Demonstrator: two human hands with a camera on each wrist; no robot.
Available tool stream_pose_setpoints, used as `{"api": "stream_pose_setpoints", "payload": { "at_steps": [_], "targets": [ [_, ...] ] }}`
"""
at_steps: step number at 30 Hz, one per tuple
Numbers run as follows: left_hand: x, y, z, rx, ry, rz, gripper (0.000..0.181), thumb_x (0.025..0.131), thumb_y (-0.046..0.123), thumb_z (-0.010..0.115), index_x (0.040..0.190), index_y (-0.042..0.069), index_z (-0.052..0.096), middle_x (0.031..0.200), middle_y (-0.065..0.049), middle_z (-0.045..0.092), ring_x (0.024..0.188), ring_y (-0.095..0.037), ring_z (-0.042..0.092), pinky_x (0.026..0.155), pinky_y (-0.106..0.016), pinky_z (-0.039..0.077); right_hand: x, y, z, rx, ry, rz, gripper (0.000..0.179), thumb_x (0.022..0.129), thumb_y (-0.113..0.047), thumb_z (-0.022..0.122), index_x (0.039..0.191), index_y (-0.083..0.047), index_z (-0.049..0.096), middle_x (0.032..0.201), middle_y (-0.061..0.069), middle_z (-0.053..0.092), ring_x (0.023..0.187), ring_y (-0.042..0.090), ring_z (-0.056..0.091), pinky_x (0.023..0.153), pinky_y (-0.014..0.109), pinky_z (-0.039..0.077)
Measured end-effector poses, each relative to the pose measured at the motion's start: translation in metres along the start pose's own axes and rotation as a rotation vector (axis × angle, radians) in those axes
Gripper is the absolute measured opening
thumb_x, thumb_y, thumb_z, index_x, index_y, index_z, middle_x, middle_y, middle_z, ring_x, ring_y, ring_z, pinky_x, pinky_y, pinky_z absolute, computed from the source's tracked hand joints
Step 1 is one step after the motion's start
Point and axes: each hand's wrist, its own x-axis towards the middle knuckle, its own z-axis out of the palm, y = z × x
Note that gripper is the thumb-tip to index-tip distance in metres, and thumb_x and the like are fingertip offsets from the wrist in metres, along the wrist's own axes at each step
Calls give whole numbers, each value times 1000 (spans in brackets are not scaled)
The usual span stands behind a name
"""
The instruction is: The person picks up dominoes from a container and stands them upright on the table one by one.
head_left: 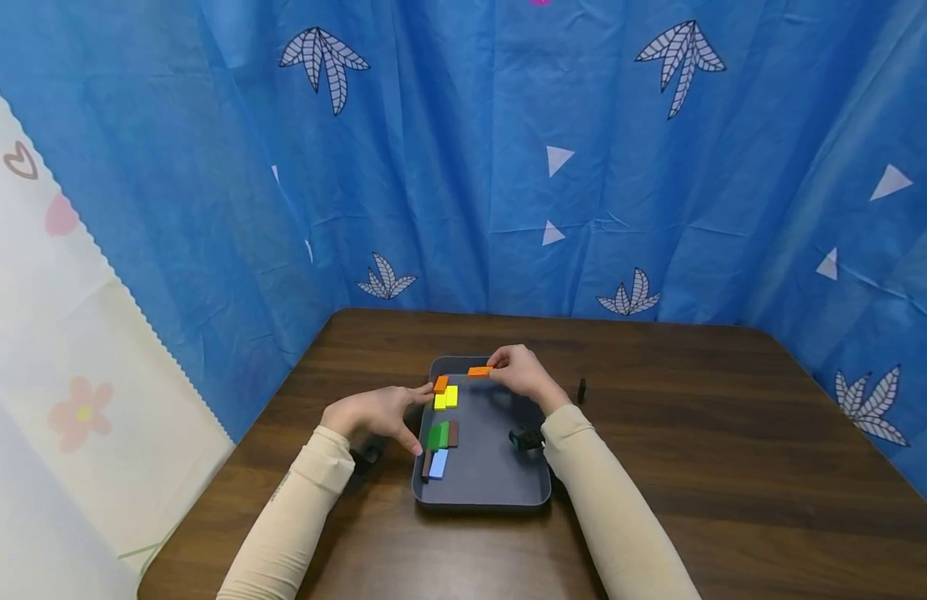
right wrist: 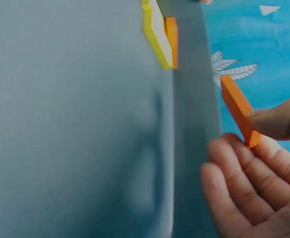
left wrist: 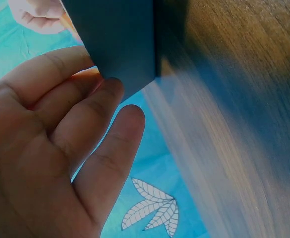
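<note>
My right hand (head_left: 522,372) pinches an orange block (head_left: 478,372) between thumb and fingers above the far end of a grey tray (head_left: 493,492). The right wrist view shows that block (right wrist: 238,110) held tilted, near the tray's wall (right wrist: 192,114). My left hand (head_left: 377,412) is at the tray's left rim with fingers extended and thumb spread apart. Its fingertips are by a second orange block (head_left: 441,384) at the far left; whether they touch it is hard to tell. Yellow blocks (head_left: 452,397) lie beside that block.
Along the tray's left side lie a green block (head_left: 438,436), a reddish-brown block (head_left: 453,433), a light blue block (head_left: 438,463) and a dark brown block (head_left: 427,465). A small black object (head_left: 581,390) stands on the wooden table (head_left: 696,433) right of the tray. Blue curtains (head_left: 463,167) hang behind.
</note>
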Motion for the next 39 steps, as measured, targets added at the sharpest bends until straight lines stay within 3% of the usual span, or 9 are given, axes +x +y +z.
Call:
{"api": "stream_pose_setpoints", "payload": {
  "at_steps": [11,18,21,32,37,39],
  "targets": [
    [0,0,0,-5,-2,17,102,73,31,90,157,13,34,168,-4,20,150,-33,30,117,-55,34,-12,3,-14,124,89,-24,18,93,-8,67,110,-3,71,107,15,69,88,24,61,78,33,54],
    [0,0,0,-6,-4,16,101,73,30,90,156,12,35,168,-5,20,150,-33,30,118,-55,34,-21,6,-20,252,105,-37,22,95,-9,67,115,-2,69,116,19,68,94,26,66,94,54,54],
    [0,1,0,-10,-2,15,101,73,29,90,156,13,35,168,-4,20,150,-33,31,118,-54,34,-23,6,-23,268,116,-35,23,94,-10,67,116,-2,69,117,19,69,96,27,66,96,56,52],
    [-1,1,0,-3,-4,14,100,74,30,90,156,12,36,168,-4,20,150,-33,31,117,-54,35,-33,6,-31,337,184,-84,27,93,-5,67,118,4,66,113,23,71,99,34,67,93,47,57],
    [0,0,0,-1,0,11,101,73,30,90,156,12,36,168,-4,20,150,-34,31,117,-55,35,-35,6,-37,360,204,-91,29,94,-7,67,121,4,65,113,23,70,93,33,66,72,31,57],
    [1,-1,0,1,1,7,101,73,30,90,156,13,36,168,-3,20,150,-34,31,117,-55,35,-37,6,-40,363,207,-85,29,96,-10,66,123,2,65,116,23,69,93,28,66,70,27,55]
  ]
}}
